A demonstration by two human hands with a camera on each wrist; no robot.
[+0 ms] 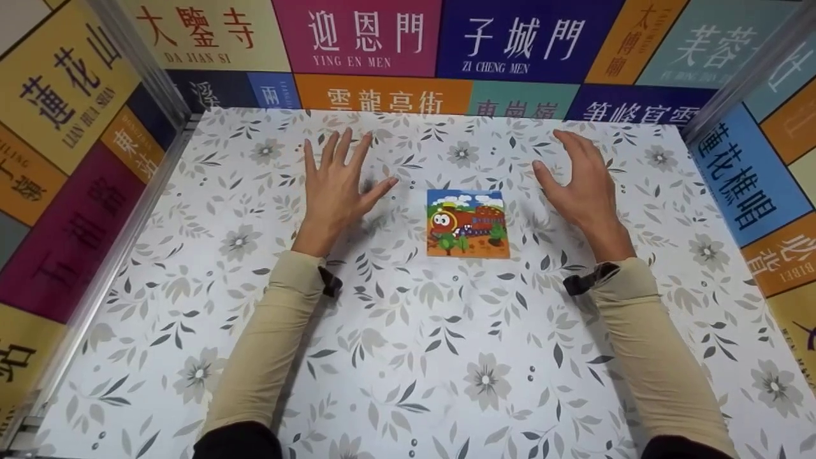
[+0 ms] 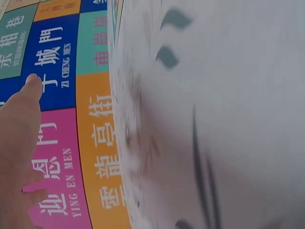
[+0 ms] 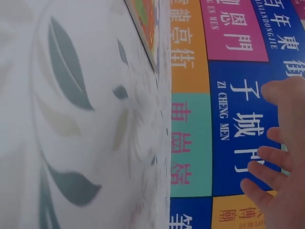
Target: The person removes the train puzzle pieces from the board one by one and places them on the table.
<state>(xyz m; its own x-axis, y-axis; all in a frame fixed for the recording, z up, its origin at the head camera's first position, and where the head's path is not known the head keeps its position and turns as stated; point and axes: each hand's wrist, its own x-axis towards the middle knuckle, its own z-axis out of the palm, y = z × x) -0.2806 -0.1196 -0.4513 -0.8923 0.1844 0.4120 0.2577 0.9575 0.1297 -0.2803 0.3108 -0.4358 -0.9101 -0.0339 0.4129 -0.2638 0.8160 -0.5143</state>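
A small square picture puzzle or card (image 1: 467,224) with a cartoon train under a blue sky lies flat on the table, between the two hands. To its left is my left hand (image 1: 336,185), fingers spread and holding nothing. On the other side, my right hand (image 1: 583,185) has its thumb apart from its relaxed fingers and holds nothing. Neither hand touches the picture. The right wrist view shows an edge of the picture (image 3: 145,26) at the top and the right hand (image 3: 286,148) at the right. Part of the left hand (image 2: 19,152) appears in the left wrist view.
The tabletop (image 1: 433,395) is covered in white paper or cloth with grey leaves and flowers. Colourful panels with Chinese lettering (image 1: 366,35) stand along the back and both sides. Metal posts (image 1: 143,64) mark the far corners.
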